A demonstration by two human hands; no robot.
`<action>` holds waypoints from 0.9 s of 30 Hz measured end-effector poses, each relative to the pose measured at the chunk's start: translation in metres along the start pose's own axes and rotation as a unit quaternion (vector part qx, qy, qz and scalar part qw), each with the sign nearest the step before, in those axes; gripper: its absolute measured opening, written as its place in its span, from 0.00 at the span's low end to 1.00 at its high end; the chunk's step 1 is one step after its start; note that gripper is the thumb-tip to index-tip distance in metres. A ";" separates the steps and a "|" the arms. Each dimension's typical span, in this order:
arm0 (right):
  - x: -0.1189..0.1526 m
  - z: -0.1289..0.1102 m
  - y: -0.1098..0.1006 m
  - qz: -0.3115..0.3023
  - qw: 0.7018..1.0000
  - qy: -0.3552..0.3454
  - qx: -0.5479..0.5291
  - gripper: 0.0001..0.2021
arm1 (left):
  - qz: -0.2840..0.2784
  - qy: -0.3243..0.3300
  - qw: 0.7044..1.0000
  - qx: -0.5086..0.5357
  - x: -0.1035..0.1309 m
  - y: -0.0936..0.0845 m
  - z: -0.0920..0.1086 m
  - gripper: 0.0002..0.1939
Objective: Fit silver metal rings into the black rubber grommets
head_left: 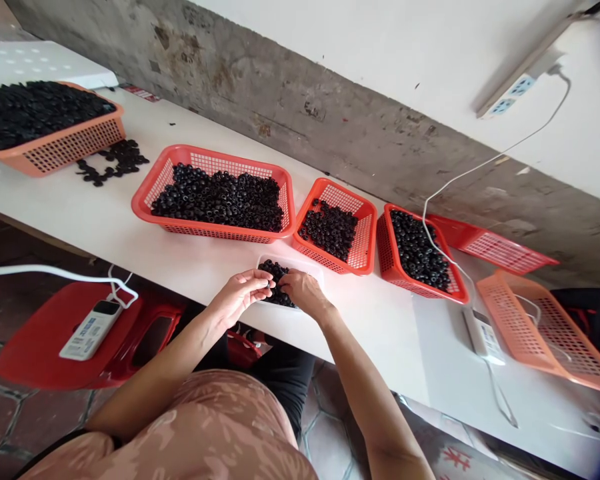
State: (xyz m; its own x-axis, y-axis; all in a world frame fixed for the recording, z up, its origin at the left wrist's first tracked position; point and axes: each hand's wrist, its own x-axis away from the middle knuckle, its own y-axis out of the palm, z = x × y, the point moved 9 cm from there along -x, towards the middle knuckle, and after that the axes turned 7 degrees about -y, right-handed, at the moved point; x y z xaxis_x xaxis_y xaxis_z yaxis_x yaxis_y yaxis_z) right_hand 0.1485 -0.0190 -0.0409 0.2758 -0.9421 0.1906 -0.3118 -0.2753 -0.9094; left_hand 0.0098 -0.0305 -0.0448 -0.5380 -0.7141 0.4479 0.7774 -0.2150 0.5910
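A small translucent white tub [307, 265] stands near the table's front edge, partly filled with small black ring-like pieces [276, 270]. My left hand [243, 293] is at the tub's left side, thumb and fingertips pinched on one small black piece [269, 285]. Over the right half of the tub, my right hand [303, 291] reaches down with its fingers bent together at the pieces. Whatever lies between those fingertips is hidden. Just behind the tub are a large red basket [213, 230] and a smaller red basket [367, 230], both holding similar black pieces.
Another red basket [460, 290] of black pieces stands to the right, a white cable [427, 200] crossing it. Orange baskets [505, 310] lie farther right beside a power strip [483, 337]. At far left, a heaped basket [75, 143] has loose black parts [125, 157] beside it.
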 end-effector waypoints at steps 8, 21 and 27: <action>0.001 0.004 0.004 0.013 1.000 -0.014 -0.017 0.14 | -0.004 0.004 1.000 0.007 0.000 -0.002 -0.001 0.14; 0.030 -0.001 -0.029 0.194 0.936 -0.036 -0.292 0.16 | 0.017 0.011 1.000 -0.011 0.000 -0.001 -0.003 0.19; 0.056 -0.026 -0.054 0.316 0.898 -0.079 -0.296 0.10 | 0.019 0.017 0.999 -0.044 0.001 0.008 -0.006 0.19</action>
State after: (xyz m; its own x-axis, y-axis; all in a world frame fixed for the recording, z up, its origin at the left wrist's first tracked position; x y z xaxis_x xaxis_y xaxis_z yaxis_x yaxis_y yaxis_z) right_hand 0.1569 -0.0617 0.0285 -0.0147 -0.9198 -0.3921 -0.8669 0.2072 -0.4535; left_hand 0.0174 -0.0373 -0.0437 -0.4970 -0.7448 0.4453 0.8238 -0.2437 0.5119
